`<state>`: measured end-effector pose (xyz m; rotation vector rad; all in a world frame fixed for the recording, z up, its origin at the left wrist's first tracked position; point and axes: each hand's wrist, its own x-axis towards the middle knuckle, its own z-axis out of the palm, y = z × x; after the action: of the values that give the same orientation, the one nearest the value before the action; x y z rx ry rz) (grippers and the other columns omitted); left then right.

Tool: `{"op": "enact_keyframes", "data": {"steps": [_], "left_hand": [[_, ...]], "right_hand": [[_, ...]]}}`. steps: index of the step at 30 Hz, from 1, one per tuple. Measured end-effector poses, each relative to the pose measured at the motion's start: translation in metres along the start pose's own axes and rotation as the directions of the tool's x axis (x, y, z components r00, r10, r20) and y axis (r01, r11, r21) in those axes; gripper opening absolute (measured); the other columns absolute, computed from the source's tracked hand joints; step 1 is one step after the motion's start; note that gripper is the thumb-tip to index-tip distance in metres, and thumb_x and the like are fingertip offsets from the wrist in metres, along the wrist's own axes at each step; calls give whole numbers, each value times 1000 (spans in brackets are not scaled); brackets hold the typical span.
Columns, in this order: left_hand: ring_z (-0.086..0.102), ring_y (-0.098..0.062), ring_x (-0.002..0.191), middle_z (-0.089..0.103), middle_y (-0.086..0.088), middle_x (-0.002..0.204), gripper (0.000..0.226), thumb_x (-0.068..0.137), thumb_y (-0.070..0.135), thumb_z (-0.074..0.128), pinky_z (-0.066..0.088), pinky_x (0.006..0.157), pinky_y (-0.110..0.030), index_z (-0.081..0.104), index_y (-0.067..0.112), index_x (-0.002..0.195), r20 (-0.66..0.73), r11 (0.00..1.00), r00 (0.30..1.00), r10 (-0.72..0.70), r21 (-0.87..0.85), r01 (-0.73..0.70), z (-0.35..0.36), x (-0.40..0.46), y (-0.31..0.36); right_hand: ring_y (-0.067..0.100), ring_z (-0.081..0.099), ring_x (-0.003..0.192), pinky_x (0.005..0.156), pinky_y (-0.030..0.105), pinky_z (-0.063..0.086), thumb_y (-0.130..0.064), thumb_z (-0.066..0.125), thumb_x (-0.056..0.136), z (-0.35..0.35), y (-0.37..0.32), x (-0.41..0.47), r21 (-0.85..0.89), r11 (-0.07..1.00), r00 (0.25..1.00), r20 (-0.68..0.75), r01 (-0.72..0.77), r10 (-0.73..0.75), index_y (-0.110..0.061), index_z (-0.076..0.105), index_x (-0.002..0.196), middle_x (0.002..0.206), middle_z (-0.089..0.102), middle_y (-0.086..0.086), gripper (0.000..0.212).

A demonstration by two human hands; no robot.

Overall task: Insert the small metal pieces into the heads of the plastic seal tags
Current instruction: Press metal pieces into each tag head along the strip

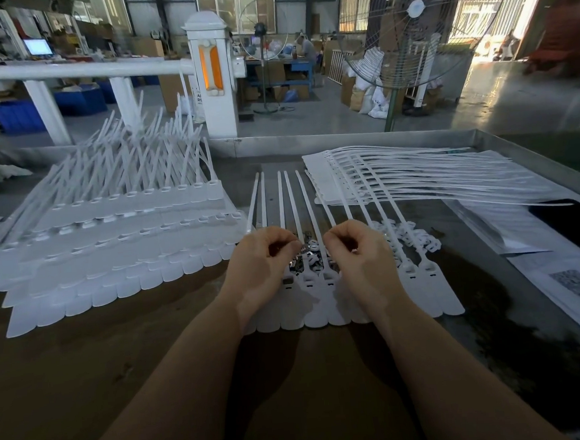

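— Two bare forearms came up from the bottom edge of the frame, didn't they? What did we see the hands doing?

— We saw the left hand [262, 256] and the right hand [359, 249] side by side at centre frame, each with its fingers curled in toward the thumb. Whether either one pinched a piece, we could not tell; the fingertips were blurred.

— And the work itself?

— Under our wrists lay a row of white seal tags [320, 286], flat on the brown table [120, 369], heads near the hands and tails running toward the top of the frame. Between the two hands sat a small heap of shiny metal pieces [304, 253], lying on the tags.

— What lay farther off?

— At left of centre we had a layered stack of tag strips [112, 253], their tails sticking up. At right of centre lay another pile of tags [416, 176], tails pointing to the right edge, with printed sheets [560, 280] beside it. Beyond the table's metal rim stood a white post [214, 70] at upper centre and a large floor fan [415, 22] at upper right.
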<state>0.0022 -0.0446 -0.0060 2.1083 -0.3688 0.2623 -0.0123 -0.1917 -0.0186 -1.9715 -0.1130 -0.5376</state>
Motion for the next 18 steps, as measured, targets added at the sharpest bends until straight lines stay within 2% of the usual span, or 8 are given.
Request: {"op": "enact_keyframes", "data": {"steps": [2,5,8,10,18], "left_hand": [[49,-10,80,53,16,75,8,88,24,59,38,73,-17,65,22,85,2,988,999,44,146,-43,-1,0,-1],[39,-12,93,45,20,81,11,86,32,60,32,84,-33,57,36,76,53,968,998,29,248,-42,-3,0,-2],[35,-9,101,44,16,92,14,84,38,61,25,87,-33,54,41,72,113,943,994,0,331,-38,-2,0,-3],[34,-9,105,44,15,97,7,82,42,62,21,86,-31,61,38,77,143,929,990,-10,367,-43,-2,0,-4],[35,-10,106,45,15,99,12,78,47,65,19,85,-30,61,36,75,169,924,985,-26,381,-41,-1,0,-2]], "right_hand": [[9,52,71,65,19,40,-18,58,90,-1,1,0,6,1000,999,-23,-30,30,-21,60,79,71,56,-8,12],[8,53,71,65,20,40,-18,59,89,0,1,-1,-17,999,999,-38,-34,33,-22,60,77,71,56,-9,12],[10,54,72,66,22,41,-18,60,89,0,3,-1,-21,999,998,-49,-39,38,-21,61,77,71,57,-7,11],[10,53,70,64,22,41,-18,60,88,0,4,0,-28,999,998,-50,-34,33,-20,61,77,69,57,-7,11],[6,52,66,61,19,39,-17,61,87,0,4,-1,-44,998,999,-38,-39,38,-21,61,74,66,56,-9,13]]}}
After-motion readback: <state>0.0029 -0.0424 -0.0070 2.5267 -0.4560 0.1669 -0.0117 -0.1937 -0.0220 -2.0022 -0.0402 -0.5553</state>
